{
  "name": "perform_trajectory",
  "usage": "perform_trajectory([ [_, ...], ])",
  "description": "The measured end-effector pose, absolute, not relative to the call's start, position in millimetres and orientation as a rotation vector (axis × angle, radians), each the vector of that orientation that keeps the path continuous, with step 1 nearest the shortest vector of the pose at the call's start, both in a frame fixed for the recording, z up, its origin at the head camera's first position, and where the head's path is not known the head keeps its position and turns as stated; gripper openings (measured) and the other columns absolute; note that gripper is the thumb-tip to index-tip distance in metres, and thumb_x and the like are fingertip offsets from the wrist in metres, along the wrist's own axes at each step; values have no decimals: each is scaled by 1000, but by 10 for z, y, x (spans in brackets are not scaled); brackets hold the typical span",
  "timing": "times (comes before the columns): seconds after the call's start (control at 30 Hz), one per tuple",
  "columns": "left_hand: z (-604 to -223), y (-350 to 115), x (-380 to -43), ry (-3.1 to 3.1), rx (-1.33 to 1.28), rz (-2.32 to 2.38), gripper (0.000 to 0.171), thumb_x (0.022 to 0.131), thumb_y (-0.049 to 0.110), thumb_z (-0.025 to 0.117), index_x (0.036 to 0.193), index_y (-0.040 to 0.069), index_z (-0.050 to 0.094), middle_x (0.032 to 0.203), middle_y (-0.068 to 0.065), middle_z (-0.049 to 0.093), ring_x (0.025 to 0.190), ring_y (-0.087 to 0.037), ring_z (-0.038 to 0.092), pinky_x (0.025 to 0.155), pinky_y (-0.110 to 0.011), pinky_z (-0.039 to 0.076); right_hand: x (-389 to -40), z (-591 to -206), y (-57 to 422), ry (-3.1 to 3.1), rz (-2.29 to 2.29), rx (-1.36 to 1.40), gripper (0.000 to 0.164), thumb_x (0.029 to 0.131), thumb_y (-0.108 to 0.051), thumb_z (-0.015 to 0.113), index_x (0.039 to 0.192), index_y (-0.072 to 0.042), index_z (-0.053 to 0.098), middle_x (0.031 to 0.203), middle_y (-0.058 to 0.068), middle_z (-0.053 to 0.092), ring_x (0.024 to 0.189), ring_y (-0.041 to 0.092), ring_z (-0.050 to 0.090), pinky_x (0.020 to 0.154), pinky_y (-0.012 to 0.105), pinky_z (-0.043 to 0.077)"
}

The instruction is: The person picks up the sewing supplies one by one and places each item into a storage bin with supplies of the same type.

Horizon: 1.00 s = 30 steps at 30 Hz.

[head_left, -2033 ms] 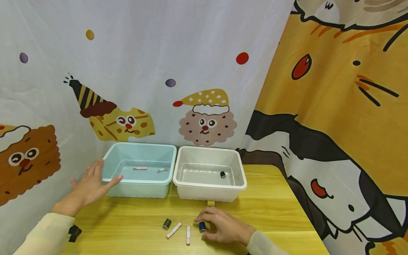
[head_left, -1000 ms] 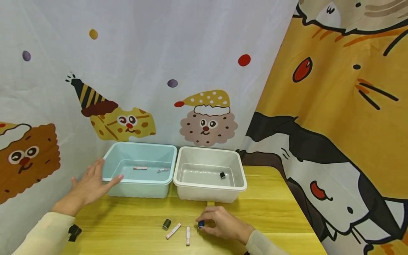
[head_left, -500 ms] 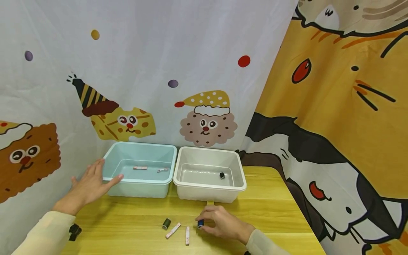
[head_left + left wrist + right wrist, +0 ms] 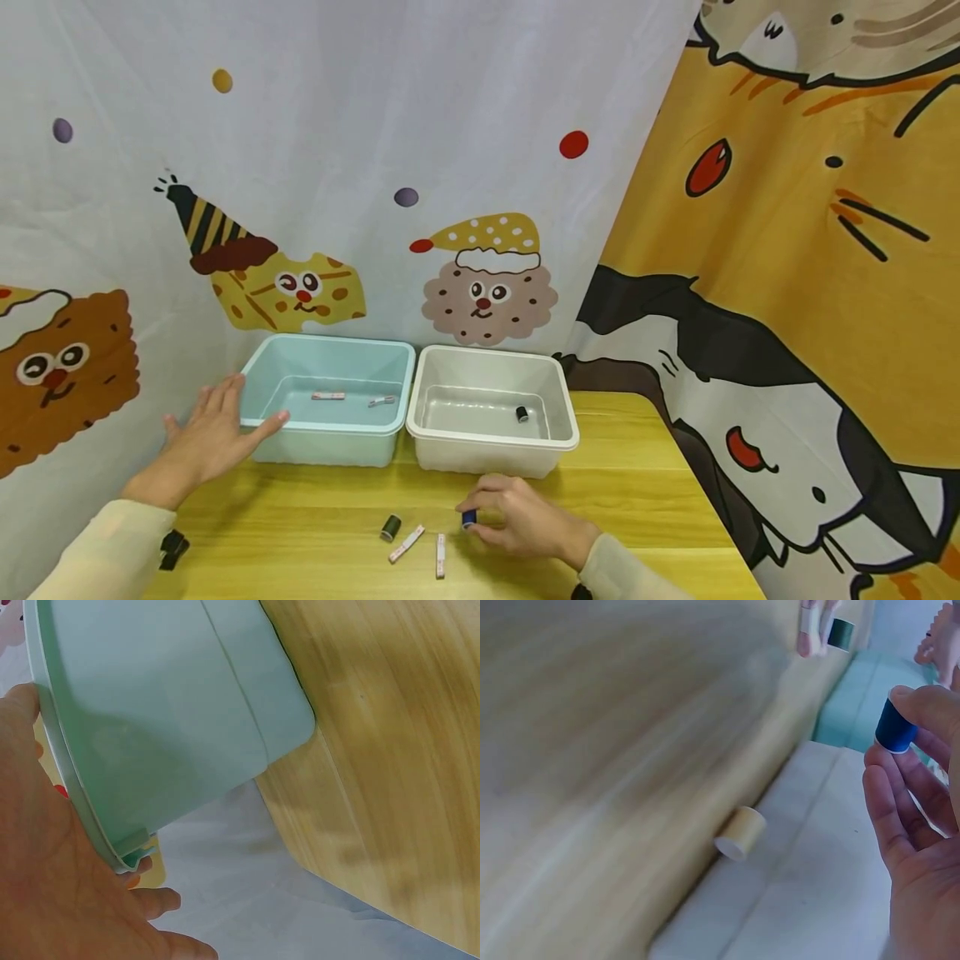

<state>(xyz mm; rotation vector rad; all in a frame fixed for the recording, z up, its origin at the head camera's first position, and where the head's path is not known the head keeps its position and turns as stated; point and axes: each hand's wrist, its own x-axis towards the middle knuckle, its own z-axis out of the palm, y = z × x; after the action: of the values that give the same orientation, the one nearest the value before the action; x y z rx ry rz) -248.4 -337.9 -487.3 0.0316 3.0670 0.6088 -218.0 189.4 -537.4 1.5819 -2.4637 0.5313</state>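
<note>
While above table [image 4: 622, 508], blue spool [image 4: 895, 729]

thread spools: four, blue spool [image 4: 468, 519], green spool [image 4: 391, 527], black spool [image 4: 522, 414], yellow spool [image 4: 741, 833]
folded measuring tapes [image 4: 440, 556]: four
plastic bins: two, light blue bin [image 4: 326, 448], white bin [image 4: 487, 457]
hands: two, left hand [image 4: 204, 442], right hand [image 4: 519, 517]
wood-grain table [image 4: 637, 500]: one
printed snack characters [image 4: 450, 308]: three

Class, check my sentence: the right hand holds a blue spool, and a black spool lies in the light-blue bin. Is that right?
Not quite: the head view shows the black spool in the white bin. The right hand does hold a blue spool.
</note>
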Motion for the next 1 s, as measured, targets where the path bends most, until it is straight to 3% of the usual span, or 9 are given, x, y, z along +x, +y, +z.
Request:
perform_trajectory([
  [0.5,-4842,-3343,-2500,3070,58,552,129,111,88,43,182,-9,-5,188,-43,-4,170,-77,0,116,-107,-6,-2241,-4959,1878,-2380,504,1556,30,102,-18,93,131,-14,86,119,-3,82,105,7,79,101,8,59],
  [1.0,-4911,-3446,-2522,3149,113,492,128,110,86,49,180,-13,12,182,-49,20,164,-75,22,120,-104,5,-2410,-4495,1899,-2329,485,1496,30,101,-16,95,130,-14,87,122,-2,82,109,9,79,98,15,64],
])
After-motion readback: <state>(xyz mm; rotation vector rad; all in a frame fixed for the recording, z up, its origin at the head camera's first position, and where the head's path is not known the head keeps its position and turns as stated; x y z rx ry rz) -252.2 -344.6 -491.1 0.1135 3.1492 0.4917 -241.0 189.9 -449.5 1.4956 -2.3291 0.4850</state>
